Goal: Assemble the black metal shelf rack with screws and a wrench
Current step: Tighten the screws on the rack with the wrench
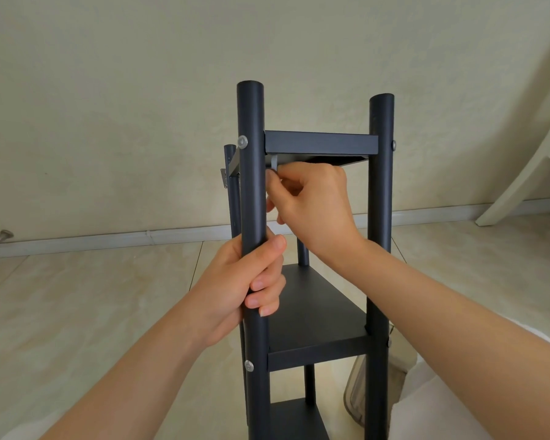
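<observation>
1. Rack [318, 312] stands upright on the floor [77, 312], near the wall [108, 90].
2. Left hand [235, 290] curls round the front-left post [251, 115].
3. Right hand [315, 198] pinches a wrench [274, 162] under the top shelf [321, 143], beside that post.

A pale, mottled wall [108, 90] meets a grey baseboard [108, 238] above a beige tiled floor [61, 312]. A metal door stop [1, 237] sits by the baseboard at far left. A pale chair [521, 185] stands at right, and a translucent container [356, 395] at lower right.
</observation>
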`<act>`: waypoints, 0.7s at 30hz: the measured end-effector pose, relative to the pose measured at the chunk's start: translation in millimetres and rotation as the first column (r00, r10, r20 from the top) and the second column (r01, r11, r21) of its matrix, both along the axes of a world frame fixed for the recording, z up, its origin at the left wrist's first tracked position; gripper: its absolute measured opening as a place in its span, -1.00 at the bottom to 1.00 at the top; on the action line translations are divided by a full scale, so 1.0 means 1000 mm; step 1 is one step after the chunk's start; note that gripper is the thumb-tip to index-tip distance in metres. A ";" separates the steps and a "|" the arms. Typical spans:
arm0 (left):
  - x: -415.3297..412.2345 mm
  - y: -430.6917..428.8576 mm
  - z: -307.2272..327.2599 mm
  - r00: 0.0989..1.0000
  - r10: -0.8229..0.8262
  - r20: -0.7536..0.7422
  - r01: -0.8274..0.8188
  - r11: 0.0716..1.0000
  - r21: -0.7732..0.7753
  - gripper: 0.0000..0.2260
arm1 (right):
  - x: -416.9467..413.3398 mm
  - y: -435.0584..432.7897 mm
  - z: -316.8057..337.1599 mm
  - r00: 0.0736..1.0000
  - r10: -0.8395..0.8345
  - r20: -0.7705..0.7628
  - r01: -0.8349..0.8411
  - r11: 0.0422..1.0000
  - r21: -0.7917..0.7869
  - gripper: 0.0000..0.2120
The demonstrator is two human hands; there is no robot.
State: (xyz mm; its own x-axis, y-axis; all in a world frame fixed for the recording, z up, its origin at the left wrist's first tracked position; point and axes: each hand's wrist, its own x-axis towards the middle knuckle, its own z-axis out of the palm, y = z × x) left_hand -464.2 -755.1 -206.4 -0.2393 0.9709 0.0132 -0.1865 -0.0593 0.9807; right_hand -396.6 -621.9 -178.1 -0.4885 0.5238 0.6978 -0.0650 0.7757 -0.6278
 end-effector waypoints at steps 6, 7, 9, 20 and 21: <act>0.001 -0.001 0.002 1.000 0.009 0.009 -0.009 1.000 -0.012 -0.63 | -0.014 0.000 -0.008 0.997 0.030 -0.076 -0.033 0.999 -0.042 -0.62; 0.001 -0.001 0.002 1.000 0.010 0.005 -0.010 1.000 -0.016 -0.61 | -0.016 0.000 -0.009 0.996 0.031 -0.089 -0.035 0.998 -0.049 -0.61; 0.001 -0.002 0.002 1.000 0.006 0.000 -0.006 1.000 -0.016 -0.60 | -0.019 -0.001 -0.010 0.993 0.028 -0.118 -0.035 0.998 -0.052 -0.58; -0.001 -0.004 0.003 1.000 -0.006 -0.011 0.005 1.000 -0.012 -0.64 | -0.022 -0.003 -0.009 0.996 0.043 -0.073 -0.050 0.995 -0.089 -0.49; -0.001 -0.004 0.003 1.000 -0.009 -0.011 0.009 1.000 -0.009 -0.65 | -0.020 -0.004 -0.009 0.998 0.050 -0.040 -0.054 0.993 -0.104 -0.50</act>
State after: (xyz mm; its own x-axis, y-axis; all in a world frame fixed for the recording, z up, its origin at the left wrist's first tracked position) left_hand -465.3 -758.8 -203.4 -0.2306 0.9730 0.0070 -0.1765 -0.0490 0.9831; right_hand -416.7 -625.5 -187.2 -0.4917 0.5700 0.6583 -0.1282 0.7004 -0.7022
